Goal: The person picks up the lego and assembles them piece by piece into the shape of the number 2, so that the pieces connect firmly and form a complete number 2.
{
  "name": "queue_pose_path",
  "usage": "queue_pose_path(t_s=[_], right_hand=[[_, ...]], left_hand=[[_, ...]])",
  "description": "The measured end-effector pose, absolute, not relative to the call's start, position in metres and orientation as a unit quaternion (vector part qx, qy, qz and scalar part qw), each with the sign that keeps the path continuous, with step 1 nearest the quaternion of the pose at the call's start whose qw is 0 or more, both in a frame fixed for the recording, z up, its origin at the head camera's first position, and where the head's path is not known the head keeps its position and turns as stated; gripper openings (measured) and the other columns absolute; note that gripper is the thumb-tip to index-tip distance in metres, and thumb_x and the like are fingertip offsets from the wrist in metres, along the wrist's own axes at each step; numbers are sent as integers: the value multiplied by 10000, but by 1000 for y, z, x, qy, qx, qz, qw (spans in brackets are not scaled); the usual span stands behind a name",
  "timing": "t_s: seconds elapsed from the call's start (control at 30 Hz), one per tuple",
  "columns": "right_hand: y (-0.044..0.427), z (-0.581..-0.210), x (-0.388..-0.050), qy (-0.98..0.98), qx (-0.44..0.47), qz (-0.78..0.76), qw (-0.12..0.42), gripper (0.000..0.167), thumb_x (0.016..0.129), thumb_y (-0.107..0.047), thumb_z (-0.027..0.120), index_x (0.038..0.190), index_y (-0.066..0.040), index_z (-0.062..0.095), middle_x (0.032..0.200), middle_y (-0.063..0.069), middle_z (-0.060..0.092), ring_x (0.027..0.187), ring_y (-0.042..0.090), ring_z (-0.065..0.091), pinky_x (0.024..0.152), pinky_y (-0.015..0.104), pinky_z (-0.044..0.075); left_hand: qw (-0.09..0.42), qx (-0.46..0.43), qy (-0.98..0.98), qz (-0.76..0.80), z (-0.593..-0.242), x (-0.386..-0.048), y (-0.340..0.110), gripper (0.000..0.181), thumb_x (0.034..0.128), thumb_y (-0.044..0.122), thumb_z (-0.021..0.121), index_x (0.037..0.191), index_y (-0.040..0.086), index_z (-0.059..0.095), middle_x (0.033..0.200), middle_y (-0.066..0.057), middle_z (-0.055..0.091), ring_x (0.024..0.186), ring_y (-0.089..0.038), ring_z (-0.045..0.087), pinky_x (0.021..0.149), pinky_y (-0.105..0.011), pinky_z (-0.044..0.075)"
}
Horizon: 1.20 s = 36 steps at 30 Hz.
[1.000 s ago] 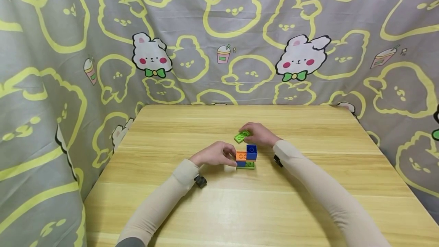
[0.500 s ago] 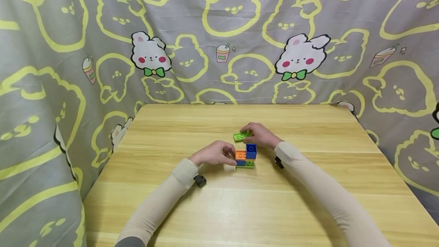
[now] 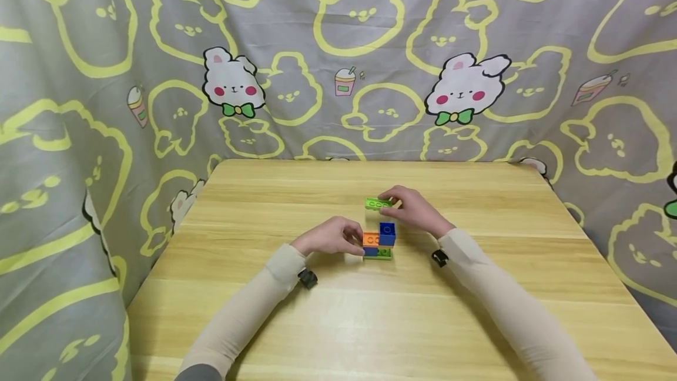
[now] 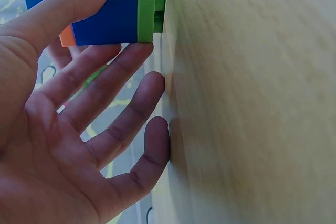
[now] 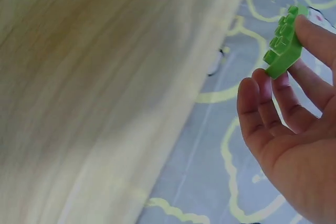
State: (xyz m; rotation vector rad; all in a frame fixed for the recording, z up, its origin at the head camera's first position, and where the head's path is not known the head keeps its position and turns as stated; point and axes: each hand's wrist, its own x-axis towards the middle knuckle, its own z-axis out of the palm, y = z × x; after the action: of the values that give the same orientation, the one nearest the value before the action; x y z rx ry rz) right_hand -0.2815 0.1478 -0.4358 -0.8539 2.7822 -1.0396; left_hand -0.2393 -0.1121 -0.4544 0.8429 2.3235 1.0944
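Note:
The left hand (image 3: 332, 236) grips the left side of a small block stack. In the left wrist view its thumb presses a blue block (image 4: 118, 11) above a green plate (image 4: 146, 9), whose studs face the table. An orange piece (image 3: 371, 239) lies over that blue block, and a second blue block (image 3: 387, 233) stands on the right end with its hollow side up. Behind the stack, the right hand (image 3: 411, 209) pinches a loose green plate (image 3: 373, 204) by its right end; the right wrist view shows this plate (image 5: 286, 51) between thumb and fingers, off the table.
The wooden table (image 3: 338, 322) extends around both hands. Behind it and at its sides hangs a grey curtain (image 3: 296, 34) with yellow outlines and cartoon rabbits. A dark wrist device (image 3: 308, 278) sits by the left cuff and another (image 3: 439, 258) by the right.
The right hand has shifted slightly right and back with the loose green plate, which has turned to lie more level across the view. The left hand and the stack have stayed in place.

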Motion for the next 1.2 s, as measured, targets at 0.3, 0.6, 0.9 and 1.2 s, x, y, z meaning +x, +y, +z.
queue_pose_path(t_s=[0.3,0.6,0.9,1.2], right_hand=[[149,-420,-256,894,-269,-359,-2,339,968,-260,733,1267,-103,699,1197,50,685,1020,209,621,845,380,564],[147,-408,-233,882,-282,-377,-31,318,960,-256,743,1245,-120,703,1190,22,676,1008,180,616,830,359,573],[144,-402,-219,866,-311,-389,-37,312,962,-258,740,1247,-139,699,1197,1,670,999,161,612,815,318,575],[147,-407,-208,866,-320,-383,-32,321,956,-273,744,1249,-149,695,1229,-2,666,996,144,632,816,298,578]], left_hand=[[221,299,839,396,-455,-235,-118,174,888,236,816,1008,146,726,1027,47,756,874,-102,690,802,-272,545],[216,295,845,392,-454,-235,-121,176,886,234,817,1013,152,727,1021,40,753,859,-102,678,782,-274,538],[210,295,844,395,-453,-237,-120,185,886,242,819,1016,147,729,1027,18,754,859,-118,676,773,-280,536],[214,306,835,404,-456,-239,-113,174,881,240,821,1004,155,731,993,58,753,859,-85,689,782,-264,542]])
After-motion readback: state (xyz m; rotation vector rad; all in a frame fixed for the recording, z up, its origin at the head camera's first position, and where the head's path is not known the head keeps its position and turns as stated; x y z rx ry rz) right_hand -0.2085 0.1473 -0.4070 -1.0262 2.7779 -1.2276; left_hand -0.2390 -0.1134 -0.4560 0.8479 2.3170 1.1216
